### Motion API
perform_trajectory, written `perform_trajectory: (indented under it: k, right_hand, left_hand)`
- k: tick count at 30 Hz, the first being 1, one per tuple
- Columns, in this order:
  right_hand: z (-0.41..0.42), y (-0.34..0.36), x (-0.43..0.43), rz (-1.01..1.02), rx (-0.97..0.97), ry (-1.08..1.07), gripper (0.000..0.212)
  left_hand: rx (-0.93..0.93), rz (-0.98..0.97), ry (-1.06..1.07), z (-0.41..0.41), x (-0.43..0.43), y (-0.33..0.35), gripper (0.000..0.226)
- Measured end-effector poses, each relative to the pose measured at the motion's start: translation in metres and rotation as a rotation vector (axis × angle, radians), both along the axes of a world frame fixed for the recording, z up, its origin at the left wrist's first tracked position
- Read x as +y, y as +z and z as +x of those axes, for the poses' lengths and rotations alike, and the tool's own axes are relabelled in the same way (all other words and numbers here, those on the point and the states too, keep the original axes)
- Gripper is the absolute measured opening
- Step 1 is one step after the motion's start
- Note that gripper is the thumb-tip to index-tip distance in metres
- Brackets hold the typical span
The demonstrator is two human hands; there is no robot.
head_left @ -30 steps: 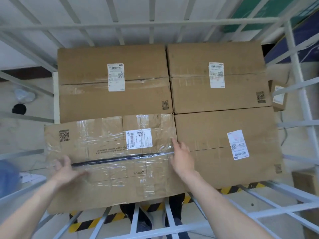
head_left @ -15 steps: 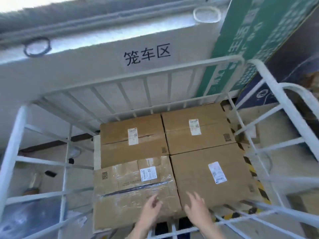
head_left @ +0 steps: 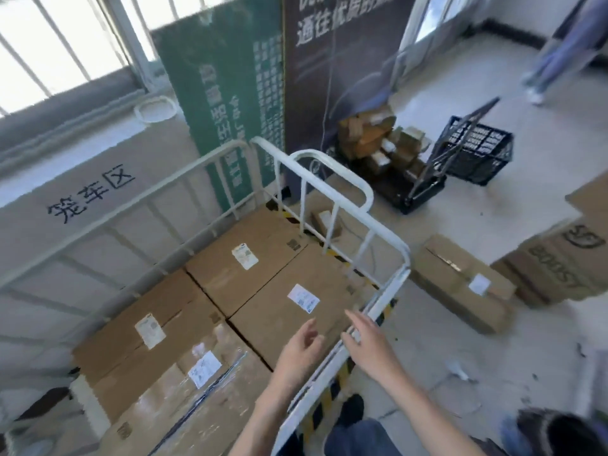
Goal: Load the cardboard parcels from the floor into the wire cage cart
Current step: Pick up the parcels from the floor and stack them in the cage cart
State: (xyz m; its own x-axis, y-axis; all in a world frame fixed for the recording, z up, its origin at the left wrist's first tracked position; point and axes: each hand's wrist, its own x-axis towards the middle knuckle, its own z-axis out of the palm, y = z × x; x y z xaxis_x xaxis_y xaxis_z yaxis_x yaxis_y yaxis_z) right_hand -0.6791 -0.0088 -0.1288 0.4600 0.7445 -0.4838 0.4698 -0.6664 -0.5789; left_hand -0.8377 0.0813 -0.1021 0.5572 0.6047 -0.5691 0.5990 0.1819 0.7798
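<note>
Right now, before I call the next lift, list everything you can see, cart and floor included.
wire cage cart: one, white, left of centre
parcels in cart: four, brown, flat two-by-two layer
parcel on floor: one, brown, just right of the cart
small parcel: one, brown, floor beyond the cart's side rail
small parcel heap: count unclear, brown, far floor by the banners
crate: one, dark, right of the heap
printed cartons: count unclear, brown, right edge
banners: two, green and dark, behind the cart
another person: one, legs only, top right
left hand: empty, over the cart's near rail
right hand: empty, beside it
</note>
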Motion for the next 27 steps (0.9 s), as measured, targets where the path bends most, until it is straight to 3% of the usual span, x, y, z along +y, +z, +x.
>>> perform_trajectory:
  k: [11,19,27]
  right_hand:
    - [0.179,0.039,-0.166,0.082,-0.037,-0.514,0.054]
    - [0.314,0.046,-0.218,0.17,-0.041,-0.683,0.053]
    - [0.415,0.04,-0.24,0.147,0.001,-0.776,0.055]
  left_hand:
    - [-0.027,0.0,-0.507,0.261,-0.104,0.02,0.059]
    - [-0.025,0.097,-0.638,0.415,-0.162,0.026,0.058]
    - [0.004,0.154,-0.705,0.539,-0.167,0.015,0.057]
